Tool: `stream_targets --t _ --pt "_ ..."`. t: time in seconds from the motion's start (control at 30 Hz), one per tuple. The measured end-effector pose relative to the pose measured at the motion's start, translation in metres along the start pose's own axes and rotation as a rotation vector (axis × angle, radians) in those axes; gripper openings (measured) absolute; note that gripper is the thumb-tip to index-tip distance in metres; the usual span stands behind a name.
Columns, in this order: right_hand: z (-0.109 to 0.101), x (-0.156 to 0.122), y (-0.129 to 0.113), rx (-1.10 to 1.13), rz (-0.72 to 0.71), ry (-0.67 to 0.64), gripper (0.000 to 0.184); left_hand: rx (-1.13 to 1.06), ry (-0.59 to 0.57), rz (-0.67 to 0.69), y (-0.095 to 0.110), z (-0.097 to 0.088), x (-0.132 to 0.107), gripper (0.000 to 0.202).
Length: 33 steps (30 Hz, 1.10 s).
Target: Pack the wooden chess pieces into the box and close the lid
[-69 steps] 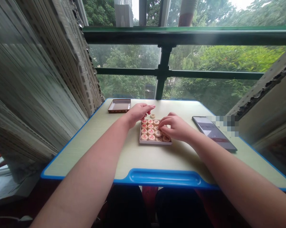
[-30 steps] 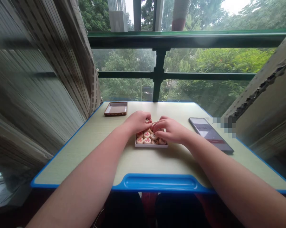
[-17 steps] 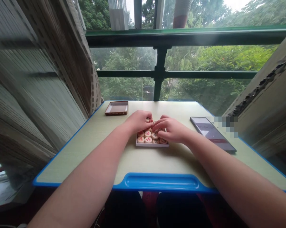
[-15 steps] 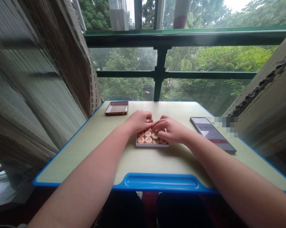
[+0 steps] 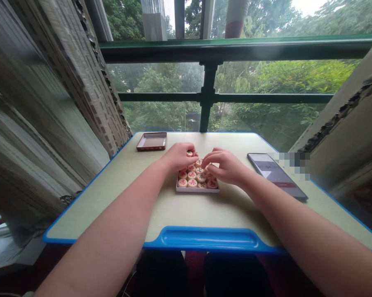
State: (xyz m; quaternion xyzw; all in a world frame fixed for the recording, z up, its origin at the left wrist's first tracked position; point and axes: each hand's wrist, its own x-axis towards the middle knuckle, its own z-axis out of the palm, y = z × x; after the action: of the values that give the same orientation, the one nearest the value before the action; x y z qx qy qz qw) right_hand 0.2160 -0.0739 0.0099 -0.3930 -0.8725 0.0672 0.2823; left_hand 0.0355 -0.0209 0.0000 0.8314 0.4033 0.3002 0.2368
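Note:
A shallow white box (image 5: 197, 190) on the table holds several round wooden xiangqi pieces (image 5: 191, 175), marked with red or dark characters. Over its far left corner, my left hand (image 5: 180, 156) is closed with a single xiangqi piece (image 5: 189, 153) pinched at its fingers, raised above the others. Curved over the right side of the box is my right hand (image 5: 221, 164), fingers bent and parted from the thumb. I see nothing held in it, and it hides some pieces beneath. Whether its fingertips touch the pieces is unclear.
The brown-rimmed box lid (image 5: 151, 141) lies at the table's back left. A phone (image 5: 277, 175) showing a timer rests at the right. Along the near edge of the table (image 5: 118, 218) runs a blue tray groove (image 5: 209, 238). Curtains hang on both sides.
My left hand has shifted slightly left and back with its piece. My right hand has drawn a little right, away from the left, uncovering more pieces in the middle of the box.

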Motion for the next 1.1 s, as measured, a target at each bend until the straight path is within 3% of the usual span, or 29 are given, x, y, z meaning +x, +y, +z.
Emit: stream_targets --t 0.17,0.3,0.4,0.57,0.67,0.77,1.1 --pt "0.003 -0.001 0.014 -0.077 0.093 0.083 0.024 -0.125 0.031 -0.047 -0.001 -0.001 0.0 0.012" --pt "0.006 -0.001 0.017 -0.103 0.019 0.069 0.022 -0.013 0.068 -0.085 0.002 -0.003 0.001 0.014" --pt "0.006 -0.001 0.015 -0.122 0.005 0.137 0.02 -0.044 0.111 -0.161 0.009 -0.007 0.002 0.013" --pt "0.005 -0.002 0.014 -0.12 0.014 0.24 0.019 -0.275 -0.036 -0.215 0.014 -0.008 -0.001 0.022" --pt "0.006 -0.002 0.013 -0.084 0.023 0.271 0.018 -0.367 -0.109 -0.179 0.012 -0.007 -0.003 0.041" --pt "0.007 -0.002 0.011 -0.04 0.052 0.258 0.021 -0.448 -0.09 -0.176 0.011 -0.008 -0.003 0.053" --pt "0.009 -0.001 0.006 0.141 0.121 0.249 0.022 -0.496 -0.08 -0.187 0.009 -0.01 -0.003 0.051"
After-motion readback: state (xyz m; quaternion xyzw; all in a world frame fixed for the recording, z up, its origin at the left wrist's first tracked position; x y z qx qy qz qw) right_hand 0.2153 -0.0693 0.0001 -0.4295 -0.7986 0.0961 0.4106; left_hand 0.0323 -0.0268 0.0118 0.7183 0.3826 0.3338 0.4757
